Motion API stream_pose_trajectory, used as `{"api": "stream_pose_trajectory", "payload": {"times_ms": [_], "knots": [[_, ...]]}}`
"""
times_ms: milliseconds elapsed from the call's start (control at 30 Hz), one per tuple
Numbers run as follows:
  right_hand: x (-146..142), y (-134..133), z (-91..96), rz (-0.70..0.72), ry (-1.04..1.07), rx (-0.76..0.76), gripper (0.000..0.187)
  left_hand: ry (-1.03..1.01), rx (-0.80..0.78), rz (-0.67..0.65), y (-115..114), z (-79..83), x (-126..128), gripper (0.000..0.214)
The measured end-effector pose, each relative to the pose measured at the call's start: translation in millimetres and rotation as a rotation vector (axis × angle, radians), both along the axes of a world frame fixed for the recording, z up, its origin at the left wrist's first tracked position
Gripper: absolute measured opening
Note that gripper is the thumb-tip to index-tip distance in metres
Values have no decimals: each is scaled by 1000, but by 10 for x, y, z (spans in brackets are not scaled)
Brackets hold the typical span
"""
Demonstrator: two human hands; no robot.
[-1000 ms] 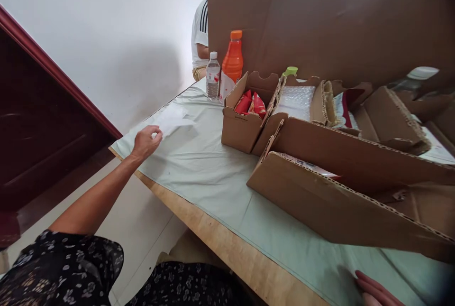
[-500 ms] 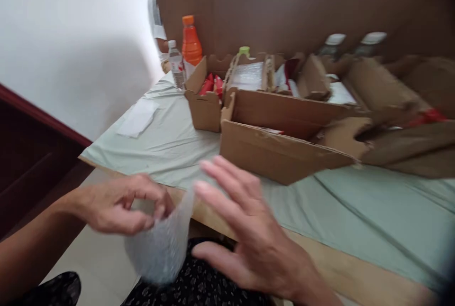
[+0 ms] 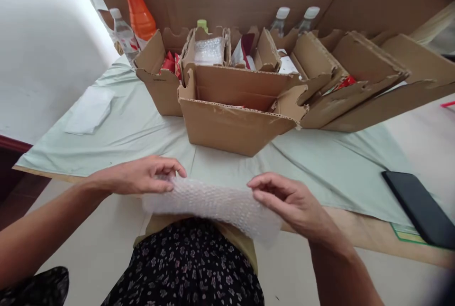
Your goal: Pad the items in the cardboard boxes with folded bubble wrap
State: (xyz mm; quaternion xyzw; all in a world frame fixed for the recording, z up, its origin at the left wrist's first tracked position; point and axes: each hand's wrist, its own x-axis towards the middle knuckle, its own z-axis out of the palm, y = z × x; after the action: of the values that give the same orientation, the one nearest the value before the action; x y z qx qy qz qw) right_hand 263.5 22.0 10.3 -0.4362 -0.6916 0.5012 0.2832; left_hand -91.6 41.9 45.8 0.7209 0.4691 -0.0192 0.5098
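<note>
A strip of clear bubble wrap [image 3: 216,201] stretches sideways between my two hands, over my lap at the table's front edge. My left hand [image 3: 151,175] pinches its left end between thumb and fingers. At the right end, my right hand [image 3: 280,197] grips the upper edge the same way. The far right corner of the wrap hangs down below my right hand. Just beyond the wrap, a long open cardboard box [image 3: 234,128] stands on the pale green cloth [image 3: 149,144].
Several cardboard bins stand behind, one with folded bubble wrap [image 3: 209,51], another with red packets [image 3: 171,64]. An orange bottle [image 3: 140,14] and a clear bottle [image 3: 124,35] stand back left. White sheets [image 3: 90,110] lie left; a black phone [image 3: 421,206] lies right.
The bubble wrap, earlier bunched under my left hand, is now spread out sideways. My right hand has moved right and closed on its other end. The view has turned to the right.
</note>
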Motion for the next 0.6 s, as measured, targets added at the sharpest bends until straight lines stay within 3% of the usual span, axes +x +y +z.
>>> {"api": "stream_pose_trajectory", "payload": {"times_ms": [133, 267, 400, 600], "knots": [[152, 264, -168, -286, -199, 224, 25, 65, 212, 123, 225, -274, 182, 46], [263, 417, -383, -526, -267, 341, 41, 24, 457, 418, 330, -489, 162, 70], [240, 549, -427, -453, -248, 322, 50, -140, 495, 575, 363, -602, 251, 85], [33, 891, -448, -416, -250, 330, 33, -274, 586, 665, 293, -655, 615, 63]]}}
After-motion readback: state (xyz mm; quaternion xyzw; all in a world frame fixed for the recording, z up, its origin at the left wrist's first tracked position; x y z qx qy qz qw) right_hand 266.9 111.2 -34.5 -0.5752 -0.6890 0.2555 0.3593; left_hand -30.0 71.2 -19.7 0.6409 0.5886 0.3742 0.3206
